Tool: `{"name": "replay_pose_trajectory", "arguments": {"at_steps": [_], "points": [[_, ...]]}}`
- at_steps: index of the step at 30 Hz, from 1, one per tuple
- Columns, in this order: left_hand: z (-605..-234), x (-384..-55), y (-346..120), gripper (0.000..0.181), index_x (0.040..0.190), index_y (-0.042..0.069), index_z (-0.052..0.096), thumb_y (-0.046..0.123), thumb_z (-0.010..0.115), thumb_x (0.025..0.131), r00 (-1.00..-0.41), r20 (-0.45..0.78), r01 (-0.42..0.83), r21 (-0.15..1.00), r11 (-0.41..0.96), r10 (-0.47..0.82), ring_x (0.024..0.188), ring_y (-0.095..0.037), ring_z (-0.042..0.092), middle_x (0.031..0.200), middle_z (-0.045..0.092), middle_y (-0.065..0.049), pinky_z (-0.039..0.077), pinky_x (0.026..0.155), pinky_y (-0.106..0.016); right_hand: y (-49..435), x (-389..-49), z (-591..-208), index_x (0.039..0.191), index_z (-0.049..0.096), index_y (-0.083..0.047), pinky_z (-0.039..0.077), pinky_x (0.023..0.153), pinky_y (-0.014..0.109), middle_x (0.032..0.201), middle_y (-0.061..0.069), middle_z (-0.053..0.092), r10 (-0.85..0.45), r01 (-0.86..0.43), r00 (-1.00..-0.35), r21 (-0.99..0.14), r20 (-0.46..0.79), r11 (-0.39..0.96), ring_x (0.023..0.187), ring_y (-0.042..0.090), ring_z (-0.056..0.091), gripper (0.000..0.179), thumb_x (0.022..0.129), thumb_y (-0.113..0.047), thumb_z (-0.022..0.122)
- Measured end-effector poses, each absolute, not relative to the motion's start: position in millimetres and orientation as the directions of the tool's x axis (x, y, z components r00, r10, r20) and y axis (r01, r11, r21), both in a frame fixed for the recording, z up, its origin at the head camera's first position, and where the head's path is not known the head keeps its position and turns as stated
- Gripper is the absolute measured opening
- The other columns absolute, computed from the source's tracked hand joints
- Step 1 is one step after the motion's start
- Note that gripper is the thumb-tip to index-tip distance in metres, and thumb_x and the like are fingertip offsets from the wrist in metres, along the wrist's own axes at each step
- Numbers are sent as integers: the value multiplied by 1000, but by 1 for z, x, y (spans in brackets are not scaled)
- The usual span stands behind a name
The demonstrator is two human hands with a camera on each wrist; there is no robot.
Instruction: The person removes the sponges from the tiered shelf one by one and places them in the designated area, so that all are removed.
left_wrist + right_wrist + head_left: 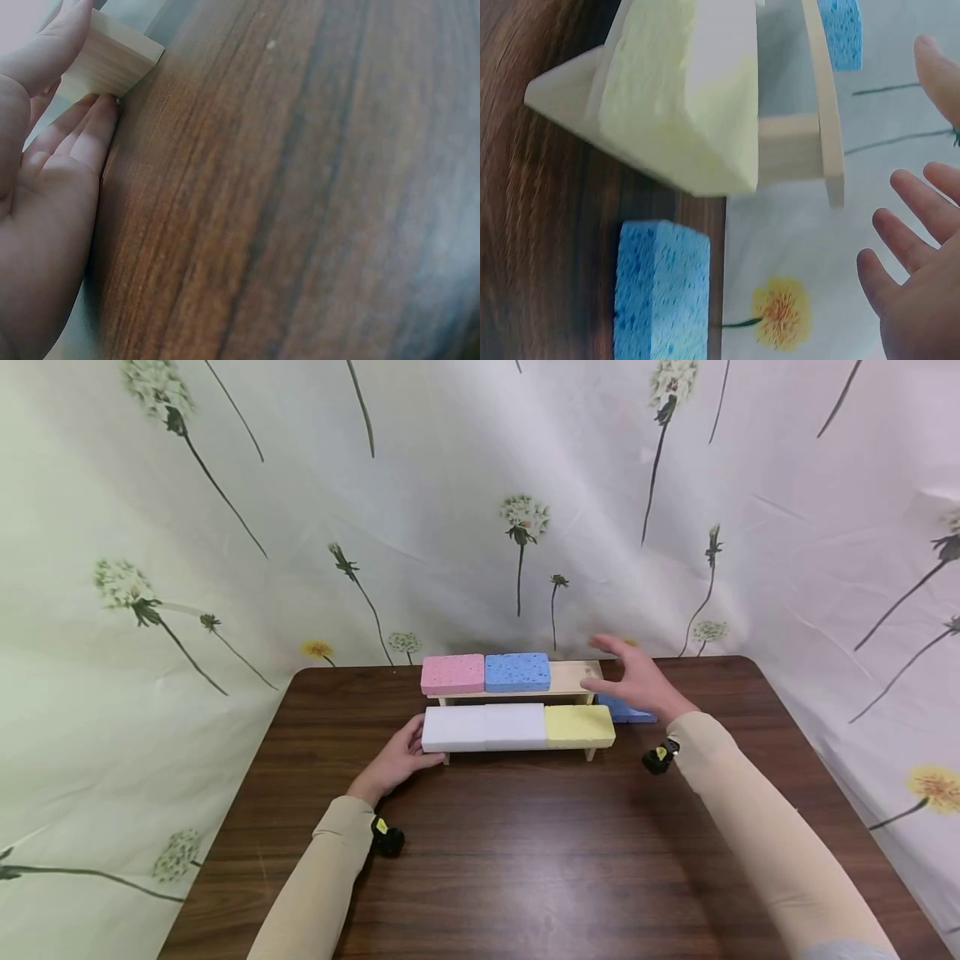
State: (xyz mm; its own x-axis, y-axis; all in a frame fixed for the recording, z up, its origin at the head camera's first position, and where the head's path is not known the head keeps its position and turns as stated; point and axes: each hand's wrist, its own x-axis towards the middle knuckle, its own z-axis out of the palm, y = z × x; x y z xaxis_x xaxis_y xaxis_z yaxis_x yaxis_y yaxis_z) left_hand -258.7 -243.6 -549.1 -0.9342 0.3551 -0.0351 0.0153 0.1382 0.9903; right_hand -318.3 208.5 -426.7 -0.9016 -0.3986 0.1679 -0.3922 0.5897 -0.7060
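A two-level wooden stand [567, 675] is on the table. Two white blocks [483, 727] and a yellow sponge [579, 724] line its front level; a pink sponge [453, 673] and a blue sponge [517, 672] lie on the back one. At the front level's left end, my left hand [399, 758] holds the stand's wooden end [112, 56] between thumb and fingers. My right hand [637, 678] hovers by the back level's bare right end, thumb and fingers spread, with nothing in them. Another blue sponge [664, 292] lies on the table under that hand.
The dark wooden table [510, 852] spreads out in front of the stand. Behind it hangs a pale cloth [450, 527] printed with dandelions. A small black device [387, 838] is strapped to each wrist.
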Motion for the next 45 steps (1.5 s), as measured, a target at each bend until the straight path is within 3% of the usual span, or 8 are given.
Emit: {"name": "replay_pose_trajectory", "arguments": {"at_steps": [18, 45], "points": [[-547, -255, -242, 89, 162, 1, 27, -4, 79, 91, -936, -46, 4, 990, 139, 350, 145, -37, 45, 160, 42, -25, 48, 107, -19, 163, -321, -422, 163, 36, -11, 32, 124, 56, 165, 9, 42, -479, -427, -870, -671, 121, 606, 154, 33, 35, 90, 93, -42, 82], [-545, -255, -242, 90, 163, 1, 26, -2, 80, 91, -938, -63, -13, 989, 149, 341, 147, -38, 43, 161, 41, -25, 47, 108, -19, 141, -330, -427, 166, 30, -8, 28, 127, 55, 169, 12, 34, -500, -414, -865, -633, 48, 655, 157, 34, 28, 96, 94, -45, 80]]}}
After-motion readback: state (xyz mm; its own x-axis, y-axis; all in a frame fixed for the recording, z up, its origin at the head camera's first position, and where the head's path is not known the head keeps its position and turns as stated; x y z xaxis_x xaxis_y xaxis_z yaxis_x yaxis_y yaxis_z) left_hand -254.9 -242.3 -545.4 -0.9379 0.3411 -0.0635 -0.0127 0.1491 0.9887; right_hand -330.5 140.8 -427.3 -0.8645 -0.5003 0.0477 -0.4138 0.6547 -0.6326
